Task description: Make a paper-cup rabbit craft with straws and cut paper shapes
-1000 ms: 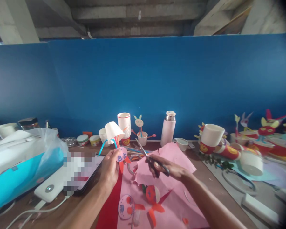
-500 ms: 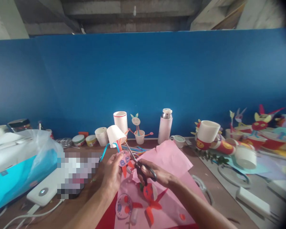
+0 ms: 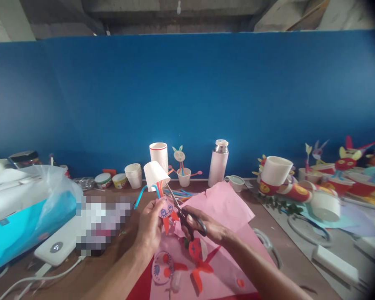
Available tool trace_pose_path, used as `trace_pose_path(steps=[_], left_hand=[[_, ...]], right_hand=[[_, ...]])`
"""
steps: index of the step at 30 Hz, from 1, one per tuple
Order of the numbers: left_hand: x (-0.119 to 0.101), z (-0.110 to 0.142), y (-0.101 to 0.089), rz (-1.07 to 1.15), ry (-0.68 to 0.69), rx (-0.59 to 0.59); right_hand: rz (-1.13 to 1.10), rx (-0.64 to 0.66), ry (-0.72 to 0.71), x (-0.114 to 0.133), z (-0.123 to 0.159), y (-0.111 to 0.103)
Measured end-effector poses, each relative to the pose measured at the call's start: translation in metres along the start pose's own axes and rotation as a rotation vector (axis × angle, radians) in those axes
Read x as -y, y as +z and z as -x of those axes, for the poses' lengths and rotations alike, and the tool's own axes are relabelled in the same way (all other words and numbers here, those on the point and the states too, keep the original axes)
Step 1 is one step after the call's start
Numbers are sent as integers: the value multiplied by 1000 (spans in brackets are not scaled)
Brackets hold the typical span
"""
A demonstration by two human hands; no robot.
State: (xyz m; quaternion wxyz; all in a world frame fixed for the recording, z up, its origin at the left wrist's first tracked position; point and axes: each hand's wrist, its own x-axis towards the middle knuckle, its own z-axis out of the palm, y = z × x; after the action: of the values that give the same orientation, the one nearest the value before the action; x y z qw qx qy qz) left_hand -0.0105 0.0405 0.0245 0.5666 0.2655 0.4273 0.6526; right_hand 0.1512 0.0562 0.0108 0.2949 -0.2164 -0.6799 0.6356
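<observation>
Between its fingers and thumb, my left hand [image 3: 151, 227] pinches a pink paper face [image 3: 166, 208] with drawn eyes and orange paper ears pointing down. Coloured straws [image 3: 160, 189] join that face to an upside-down white paper cup [image 3: 156, 175]. My right hand [image 3: 201, 225] is closed on the dark handles of a pair of scissors [image 3: 174, 198], whose blades point up and left beside the straws and the cup's rim. Below both hands, a pink paper face [image 3: 162, 266] with blue drawing and orange cutouts [image 3: 201, 273] lie on pink paper [image 3: 225, 266].
Behind the hands stand stacked paper cups [image 3: 158, 152], a cup figure [image 3: 184, 177] and a thermos [image 3: 218, 164]. Several cup puppets [image 3: 343, 166] and a white power strip [image 3: 336, 264] are at right. A power bank [image 3: 58, 246] with cable and a plastic bag [image 3: 59, 187] occupy the left.
The view has tipped slightly. The held cup and pink face have shifted a little to the right with my left hand. My right hand keeps its grip on the scissors.
</observation>
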Motion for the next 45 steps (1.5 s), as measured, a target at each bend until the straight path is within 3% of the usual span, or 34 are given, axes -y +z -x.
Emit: trace_pose_path(steps=[35,45], left_hand=[[2,-3,-4,-2,-23,29],[2,-5,-6,3,-27,87]], right_hand=[[87,-85,2,2,1,-1],[66,-92,28,-1,1,-5]])
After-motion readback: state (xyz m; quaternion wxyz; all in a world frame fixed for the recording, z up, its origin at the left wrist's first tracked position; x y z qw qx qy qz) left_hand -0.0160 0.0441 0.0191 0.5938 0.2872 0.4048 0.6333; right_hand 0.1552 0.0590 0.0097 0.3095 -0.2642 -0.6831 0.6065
